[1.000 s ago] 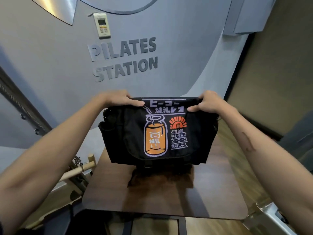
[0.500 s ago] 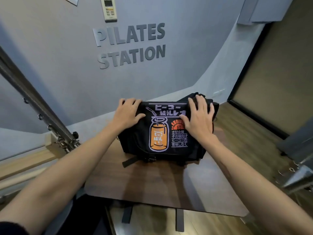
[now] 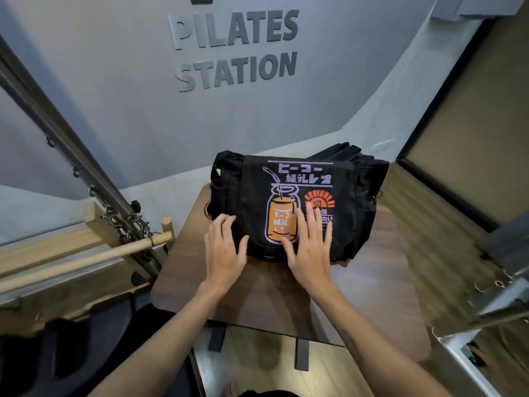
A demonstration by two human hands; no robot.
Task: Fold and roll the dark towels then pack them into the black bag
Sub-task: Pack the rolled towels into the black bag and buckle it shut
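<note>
The black bag (image 3: 355,196) lies on the far half of a small brown table (image 3: 372,296), its flap down, with an orange drink print and white lettering facing me. My left hand (image 3: 224,250) rests with spread, straight fingers on the lower left part of the flap. Flat on the lower middle of the flap lies my right hand (image 3: 310,247), fingers straight and covering part of the print. Dark fabric bulges out behind the bag's top right; I cannot tell whether it is towel or strap. No loose towel shows.
A grey wall (image 3: 114,96) with raised lettering stands just behind the table. A pilates frame with a metal rail (image 3: 71,164), chains and a wooden bar (image 3: 86,257) crowds the left side. Metal equipment (image 3: 501,305) juts in at the right. Wooden floor lies below.
The bag was held up by its top edge, then set down on the table. Both hands have slid from its top down to the lower part of the flap.
</note>
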